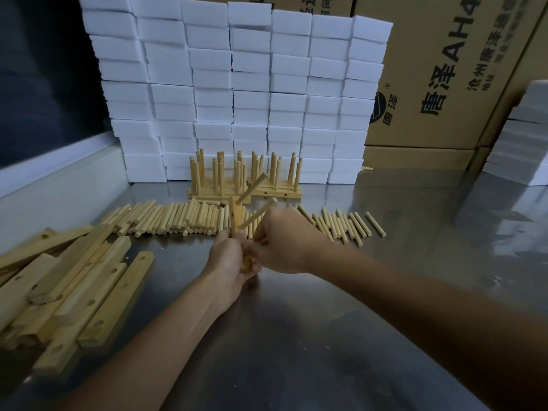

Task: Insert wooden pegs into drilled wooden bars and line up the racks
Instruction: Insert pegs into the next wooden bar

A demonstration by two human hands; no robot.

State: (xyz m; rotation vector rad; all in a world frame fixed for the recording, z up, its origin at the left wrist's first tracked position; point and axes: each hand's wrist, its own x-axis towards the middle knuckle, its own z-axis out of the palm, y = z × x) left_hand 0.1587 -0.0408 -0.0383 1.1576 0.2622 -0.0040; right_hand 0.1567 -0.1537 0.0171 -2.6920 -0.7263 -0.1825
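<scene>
My left hand (228, 259) grips a drilled wooden bar (235, 219) held upright above the table's middle. One peg (252, 188) sticks out of the bar near its top, slanting up to the right. My right hand (281, 241) pinches a second peg (257, 213) whose lower end meets the bar lower down. Loose pegs (178, 221) lie in a long row behind my hands, with more pegs (350, 225) to the right. Finished racks (237, 178) with upright pegs stand side by side at the back. Drilled bars (74, 280) are heaped at the left.
A wall of stacked white foam blocks (237, 93) rises behind the racks. Cardboard boxes (450, 78) stand at the back right, and more white blocks (522, 137) at the far right. The steel table (355, 307) stretches in front and to the right.
</scene>
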